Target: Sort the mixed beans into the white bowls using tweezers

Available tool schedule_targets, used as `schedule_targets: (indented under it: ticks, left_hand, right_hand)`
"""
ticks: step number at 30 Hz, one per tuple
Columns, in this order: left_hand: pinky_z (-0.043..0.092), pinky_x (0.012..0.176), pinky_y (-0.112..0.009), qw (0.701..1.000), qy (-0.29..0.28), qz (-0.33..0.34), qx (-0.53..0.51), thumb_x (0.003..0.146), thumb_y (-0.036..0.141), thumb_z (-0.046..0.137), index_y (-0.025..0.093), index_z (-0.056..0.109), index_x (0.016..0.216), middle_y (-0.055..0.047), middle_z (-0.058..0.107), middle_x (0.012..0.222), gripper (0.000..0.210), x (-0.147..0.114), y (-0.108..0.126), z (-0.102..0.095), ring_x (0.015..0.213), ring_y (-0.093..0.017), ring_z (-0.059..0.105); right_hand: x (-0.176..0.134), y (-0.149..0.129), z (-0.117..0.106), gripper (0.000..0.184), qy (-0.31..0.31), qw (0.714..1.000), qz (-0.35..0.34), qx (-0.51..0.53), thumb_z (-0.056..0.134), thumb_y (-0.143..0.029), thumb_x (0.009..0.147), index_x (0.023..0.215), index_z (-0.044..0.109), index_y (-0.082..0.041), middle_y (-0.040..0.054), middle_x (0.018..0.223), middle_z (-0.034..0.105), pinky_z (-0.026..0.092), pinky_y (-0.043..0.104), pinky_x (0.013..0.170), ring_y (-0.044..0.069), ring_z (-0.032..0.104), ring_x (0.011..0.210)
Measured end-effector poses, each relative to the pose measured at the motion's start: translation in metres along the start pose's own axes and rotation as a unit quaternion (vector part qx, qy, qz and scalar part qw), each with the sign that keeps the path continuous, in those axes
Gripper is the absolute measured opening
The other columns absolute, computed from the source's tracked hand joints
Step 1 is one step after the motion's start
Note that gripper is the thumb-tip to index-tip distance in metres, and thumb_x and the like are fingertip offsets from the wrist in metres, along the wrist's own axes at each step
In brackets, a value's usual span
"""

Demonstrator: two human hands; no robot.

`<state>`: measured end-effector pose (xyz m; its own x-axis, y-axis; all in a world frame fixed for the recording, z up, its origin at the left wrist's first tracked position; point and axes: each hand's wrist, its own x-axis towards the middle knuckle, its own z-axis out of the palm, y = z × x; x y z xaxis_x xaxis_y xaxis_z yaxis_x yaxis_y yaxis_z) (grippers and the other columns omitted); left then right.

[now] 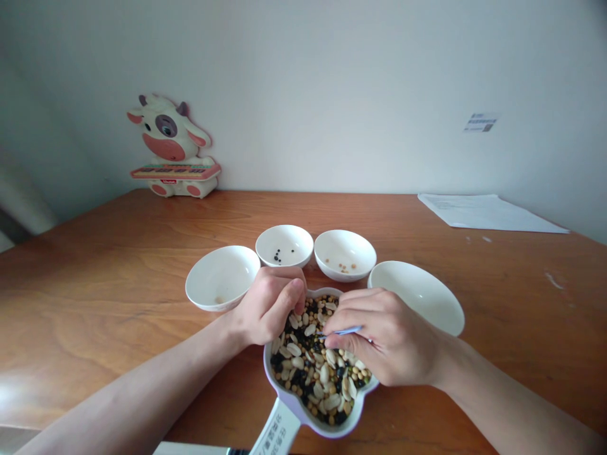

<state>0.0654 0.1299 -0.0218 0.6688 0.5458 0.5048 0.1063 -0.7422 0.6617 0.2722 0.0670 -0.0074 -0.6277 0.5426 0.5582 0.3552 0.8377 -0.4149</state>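
Note:
A purple-rimmed white pan point(270, 373), lobed in outline, holds a mix of peanuts point(331, 401), black beans, yellow soybeans and smaller dark and green grains. My left hand point(275, 303) is closed at the pan's upper left rim, its fingers curled over the edge. In my right hand point(389, 335) are slim bluish tweezers point(348, 330), pinched between thumb and fingers. Their tips point left, down among the grains in the middle of the pan; whether they hold a grain I cannot tell. The pan's labelled handle point(277, 430) points toward me.
Several white bowls curve behind the pan: the left bowl point(222, 272) with a pale bit, one bowl point(284, 240) with black beans, one bowl point(345, 248) with soybeans, and the right bowl point(417, 291). A cow toy keyboard point(173, 148) and papers point(484, 212) stand farther back.

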Motion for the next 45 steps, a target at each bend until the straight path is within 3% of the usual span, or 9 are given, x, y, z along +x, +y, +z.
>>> schedule_targets:
  ticks: [15,45]
  left_hand:
    - [0.044,0.063,-0.026,1.0,-0.001,-0.002,0.002,0.099,0.026,0.027,0.013,0.06,0.059,-0.006,0.059,0.067,0.053,-0.0008,-0.0012,0.0008,0.059,-0.012,0.053]
    - [0.045,0.065,-0.028,1.0,-0.007,0.002,0.011,0.1,0.029,0.025,0.013,0.061,0.06,-0.007,0.06,0.069,0.056,0.0,-0.0002,0.0007,0.062,-0.014,0.055]
  right_hand:
    - [0.0001,-0.001,-0.0002,0.023,-0.019,1.0,0.011,-0.011,0.053,-0.015,0.093,0.077,0.068,-0.011,0.0037,0.061,0.06,0.039,0.027,0.053,0.014,0.05,0.057]
    - [0.0027,-0.003,0.0013,0.021,-0.012,1.0,0.014,-0.018,0.053,-0.015,0.094,0.079,0.067,-0.012,0.0022,0.063,0.061,0.043,0.026,0.055,0.012,0.049,0.056]
